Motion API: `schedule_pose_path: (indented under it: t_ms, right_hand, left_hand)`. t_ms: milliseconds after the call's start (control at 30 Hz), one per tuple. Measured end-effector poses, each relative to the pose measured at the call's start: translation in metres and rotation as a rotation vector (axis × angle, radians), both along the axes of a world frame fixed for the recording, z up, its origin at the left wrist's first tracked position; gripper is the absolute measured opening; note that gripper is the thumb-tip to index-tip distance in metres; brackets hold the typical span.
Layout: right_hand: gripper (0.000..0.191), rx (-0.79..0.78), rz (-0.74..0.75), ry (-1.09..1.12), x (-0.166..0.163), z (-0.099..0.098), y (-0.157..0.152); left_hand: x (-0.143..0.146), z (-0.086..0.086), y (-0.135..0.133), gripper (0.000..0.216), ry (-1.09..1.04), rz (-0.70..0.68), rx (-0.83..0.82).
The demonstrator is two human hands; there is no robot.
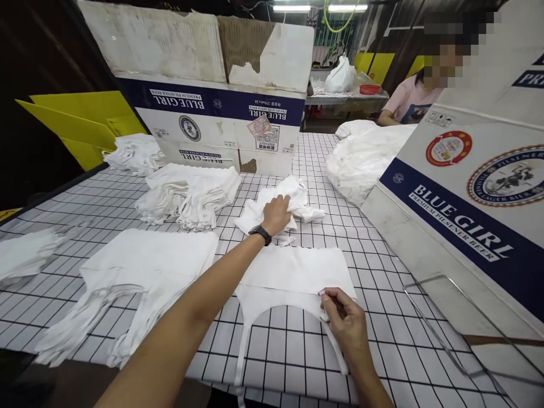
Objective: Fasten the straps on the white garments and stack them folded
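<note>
A white strappy top lies spread flat in front of me, its thin straps pointing toward me. My right hand is closed in a pinch at the top's right side, and a small pale tag-like bit shows at its fingertips. Just beyond the top sits a crumpled heap of white garments. My left hand, with a black watch on the wrist, reaches over onto that heap, fingers curled into the cloth. Its fingertips are partly hidden in the folds.
Stacked white strappy tops lie left, with another stack behind. Cardboard boxes stand at the back and right. A metal wire frame leans by the right box. Beyond a white plastic bag sits another person.
</note>
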State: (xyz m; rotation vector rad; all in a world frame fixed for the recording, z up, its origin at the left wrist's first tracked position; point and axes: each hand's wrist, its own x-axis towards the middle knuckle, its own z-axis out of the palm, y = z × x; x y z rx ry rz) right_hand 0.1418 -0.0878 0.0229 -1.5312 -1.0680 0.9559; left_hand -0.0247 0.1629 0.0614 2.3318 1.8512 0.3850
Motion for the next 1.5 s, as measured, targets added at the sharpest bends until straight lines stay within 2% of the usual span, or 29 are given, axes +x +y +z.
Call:
schedule_pose_path:
  t_ms: [100, 200, 300, 400, 500, 600, 700, 833, 900, 1067, 1233, 1367, 1500]
  right_hand:
    - [0.033, 0.008, 0.004, 0.057, 0.000, 0.007, 0.003]
    - [0.034, -0.055, 0.041, 0.130, 0.004, 0.017, 0.001]
    - [0.031, -0.096, 0.001, 0.174, 0.011, 0.025, -0.006]
    - [0.030, -0.154, -0.067, 0.258, 0.020, 0.026, -0.016]
    - [0.034, -0.214, -0.076, 0.325, 0.024, 0.023, -0.024]
    - [0.036, -0.221, -0.055, 0.339, 0.024, 0.019, -0.027]
    - [0.036, -0.225, -0.043, 0.291, 0.021, 0.017, -0.025]
    - [0.035, -0.252, -0.047, 0.224, 0.017, 0.017, -0.020]
    - [0.034, -0.264, -0.056, 0.230, 0.016, 0.017, -0.017]
    - [0.036, -0.306, -0.036, 0.289, 0.014, 0.018, -0.009]
    - [0.036, -0.329, -0.044, 0.229, 0.010, 0.022, -0.001]
    - [0.032, -0.344, -0.065, 0.194, 0.002, 0.027, 0.006]
    - [0.027, -0.371, -0.079, 0.155, -0.002, 0.031, 0.012]
  left_hand:
    - [-0.014, 0.000, -0.010, 0.036, -0.047, 0.065, 0.024]
    - [-0.017, 0.003, -0.026, 0.049, -0.077, 0.050, -0.010]
    - [-0.014, 0.006, -0.060, 0.062, -0.118, -0.024, 0.140]
    - [-0.010, 0.007, -0.107, 0.040, -0.179, -0.230, 0.210]
    - [-0.010, 0.001, -0.150, 0.018, -0.233, -0.469, 0.079]
    - [-0.007, -0.009, -0.174, 0.020, -0.253, -0.651, -0.037]
    - [0.003, -0.015, -0.178, 0.020, -0.155, -0.689, -0.058]
    - [0.015, -0.010, -0.172, 0.021, 0.046, -0.719, -0.058]
    - [0.017, -0.009, -0.170, 0.022, 0.082, -0.731, -0.051]
    - [0.015, -0.022, -0.163, 0.020, -0.078, -0.684, -0.028]
    - [0.013, -0.037, -0.156, 0.015, -0.288, -0.627, -0.037]
    - [0.013, -0.039, -0.156, 0.015, -0.256, -0.679, 0.008]
    - [0.014, -0.040, -0.157, 0.025, -0.178, -0.759, 0.125]
